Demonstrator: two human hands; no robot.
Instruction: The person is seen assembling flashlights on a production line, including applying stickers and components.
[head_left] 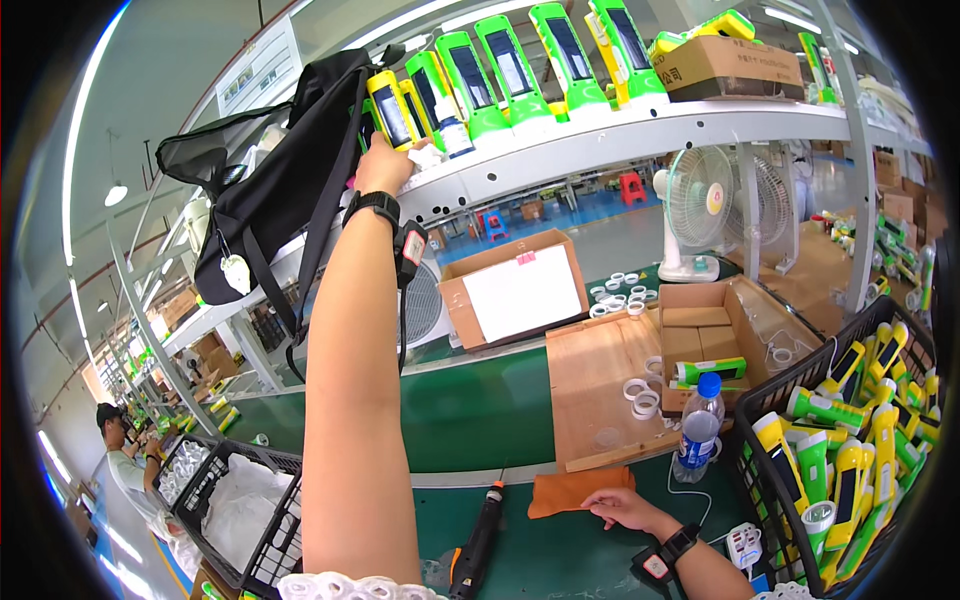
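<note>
Item: our left hand, raised to the shelf, just beside a yellow device standing there; whether its fingers pinch anything, we cannot tell. Item: our right hand, fingers loosely curled, at the orange cloth on our green desk.
</note>
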